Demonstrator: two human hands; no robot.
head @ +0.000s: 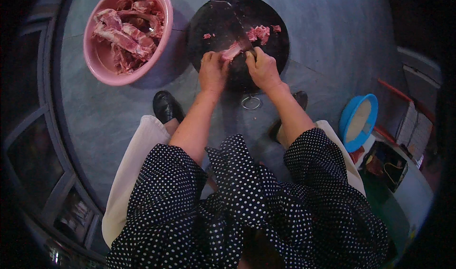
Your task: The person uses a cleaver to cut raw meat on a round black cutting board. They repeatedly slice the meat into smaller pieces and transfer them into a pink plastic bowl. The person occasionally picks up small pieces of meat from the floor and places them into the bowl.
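Note:
A round dark chopping board (210,23) lies on the floor between my feet. On it, my left hand (212,71) grips the near-left end of a raw meaty bone (233,51). My right hand (263,66) is closed around the handle of a cleaver (239,32), whose dark blade reaches up and left over the board. The blade touches or stands just over the bone's far end; I cannot tell which. Chopped raw meat pieces (262,34) lie right of the blade, and small scraps (207,36) lie to its left.
A pink basin (88,51) with several raw meaty bones (123,37) stands left of the board. A wire ring (251,103) sticks out at the board's near edge. At the right, a blue-rimmed basin (345,121) is tilted near a low surface. A framed cabinet (44,69) runs along the left.

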